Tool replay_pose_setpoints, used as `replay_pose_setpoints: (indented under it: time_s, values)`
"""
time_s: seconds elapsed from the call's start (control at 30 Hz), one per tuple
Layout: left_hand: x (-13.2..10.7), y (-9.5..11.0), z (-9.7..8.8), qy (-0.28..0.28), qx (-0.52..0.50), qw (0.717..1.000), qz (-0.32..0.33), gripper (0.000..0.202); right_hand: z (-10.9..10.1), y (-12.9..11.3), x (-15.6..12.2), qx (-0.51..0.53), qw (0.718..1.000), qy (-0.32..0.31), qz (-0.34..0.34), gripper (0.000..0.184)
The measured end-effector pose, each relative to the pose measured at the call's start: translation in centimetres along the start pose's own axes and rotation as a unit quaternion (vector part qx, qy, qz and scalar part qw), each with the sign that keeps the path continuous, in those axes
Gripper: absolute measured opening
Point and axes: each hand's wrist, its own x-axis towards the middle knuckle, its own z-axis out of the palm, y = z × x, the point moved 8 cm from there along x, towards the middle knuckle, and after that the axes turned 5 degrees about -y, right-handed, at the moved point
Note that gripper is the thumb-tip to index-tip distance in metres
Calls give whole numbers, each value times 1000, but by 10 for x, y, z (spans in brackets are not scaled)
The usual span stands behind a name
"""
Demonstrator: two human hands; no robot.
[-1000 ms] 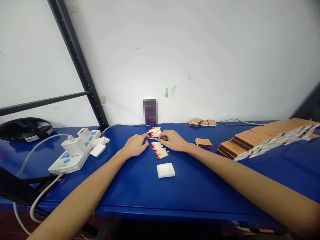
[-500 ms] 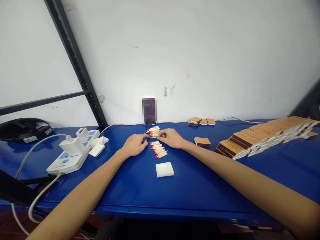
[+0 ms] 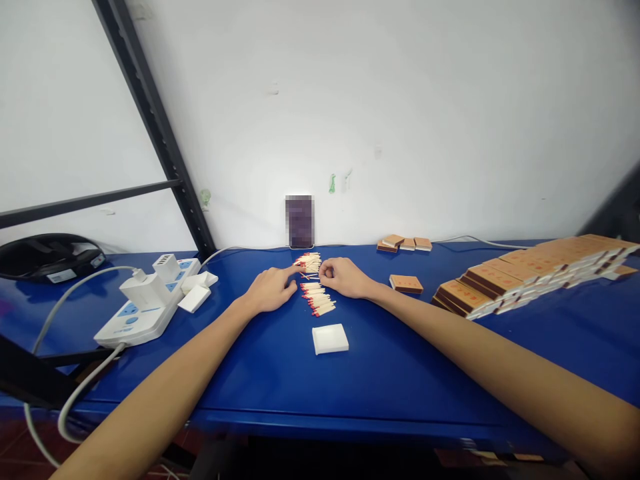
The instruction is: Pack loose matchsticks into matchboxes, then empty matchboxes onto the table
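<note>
A loose pile of red-tipped matches (image 3: 310, 261) lies between my hands, with a few stray matches (image 3: 309, 276) just in front of it. Closer to me, a row of matches (image 3: 317, 298) lies side by side, red heads to the left. My left hand (image 3: 270, 289) is open, its index finger stretched to the pile's left edge and the thumb apart. On the other side, my right hand (image 3: 343, 277) is closed in a pinch at the tail end of a stray match. A white matchbox tray (image 3: 331, 339) rests nearer the front; its inside is hard to make out.
Stacked matchboxes (image 3: 530, 270) fill the right side. A single matchbox (image 3: 406, 283) lies beside my right forearm, and several more (image 3: 395, 241) sit by the wall. A power strip (image 3: 145, 320) with chargers stands left. A blurred-out phone-like device (image 3: 300, 223) leans on the wall.
My left index finger has stretched out further over the pile's edge. A couple of matches now lie apart in front of the pile. My right hand has barely moved.
</note>
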Motion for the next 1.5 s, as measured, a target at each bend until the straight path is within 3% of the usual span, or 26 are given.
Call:
replay_pose_setpoints:
  time_s: [0.17,0.37,0.83,1.03,1.23,1.5]
  values:
    - [1,2,2,-11,-1,1000,20,43,1,-4,-1,0,999,-5,-37,15]
    - [1,2,2,-8,-15,999,30,42,0,0,0,-2,1000,0,-23,23]
    - [3,-7,5,-5,-14,1000,-25,42,4,-1,1,-19,999,-23,-31,16]
    - [3,-6,5,-6,-4,1000,-18,43,5,-5,-1,-17,998,-31,-50,17]
    - [1,-3,-4,44,-16,999,-12,31,4,1,1,-17,1000,-12,-13,16]
    - [1,1,-3,46,5,999,4,29,-1,-1,1,-17,1000,20,10,23]
